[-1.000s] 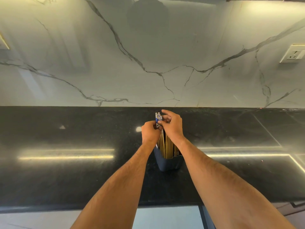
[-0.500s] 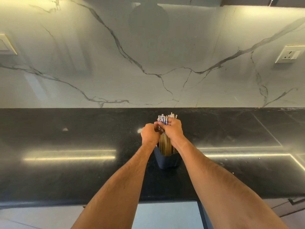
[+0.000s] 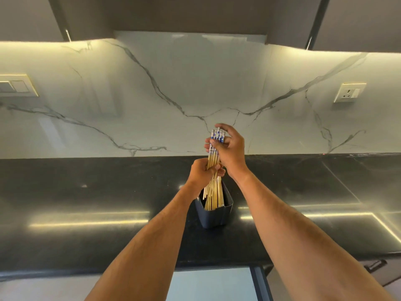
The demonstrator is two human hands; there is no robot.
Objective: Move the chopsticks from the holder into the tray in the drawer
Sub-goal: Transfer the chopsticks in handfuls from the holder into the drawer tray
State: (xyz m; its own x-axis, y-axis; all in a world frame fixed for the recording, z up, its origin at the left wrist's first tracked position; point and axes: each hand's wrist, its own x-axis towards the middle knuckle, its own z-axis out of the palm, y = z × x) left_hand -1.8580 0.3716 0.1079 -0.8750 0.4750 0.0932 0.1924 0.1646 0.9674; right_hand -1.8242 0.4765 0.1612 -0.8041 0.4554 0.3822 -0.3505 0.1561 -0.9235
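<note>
A bundle of pale wooden chopsticks [image 3: 213,192] with blue-and-white patterned tops stands half raised out of a dark blue holder [image 3: 214,216] on the black countertop [image 3: 108,192]. My left hand [image 3: 201,172] is closed around the middle of the bundle, just above the holder's rim. Higher up, my right hand [image 3: 231,148] grips the patterned tops. The lower tips are still inside the holder. The drawer and its tray cannot be made out in this view.
A white marble backsplash [image 3: 173,94] rises behind the counter, with a switch plate [image 3: 15,85] at left and a socket [image 3: 349,92] at right. Dark upper cabinets [image 3: 195,14] hang overhead. A pale panel [image 3: 210,283] shows below the counter's front edge.
Both hands have lifted the chopstick bundle upward, partly out of the holder; the right hand is now well above the left. The camera has tilted up, showing the cabinets.
</note>
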